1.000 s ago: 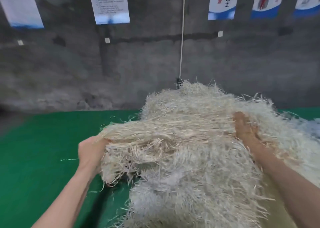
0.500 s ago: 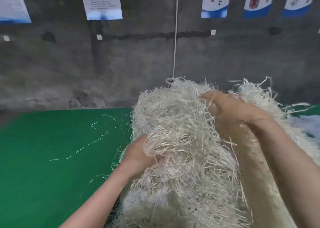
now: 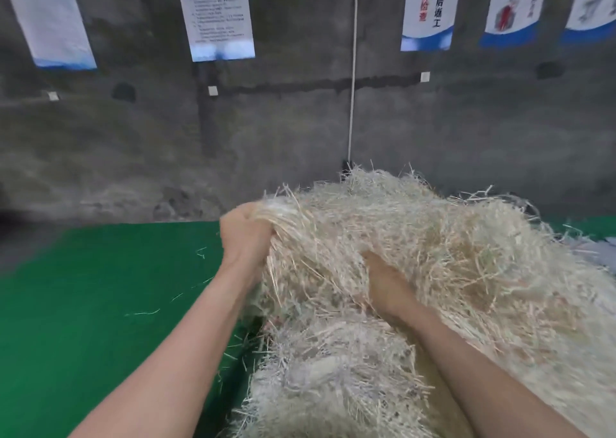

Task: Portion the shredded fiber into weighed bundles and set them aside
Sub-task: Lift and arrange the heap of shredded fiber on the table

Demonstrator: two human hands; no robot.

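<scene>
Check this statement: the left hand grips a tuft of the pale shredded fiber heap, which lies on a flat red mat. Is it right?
No. The head view shows a flat green mat, not red. The rest stands: the left hand grips a tuft of the pale shredded fiber heap lying on it.

Pale shredded fiber [image 3: 433, 254] heaped in big loose tangled mound on green surface [image 3: 83, 304], strands sticking out.
</scene>
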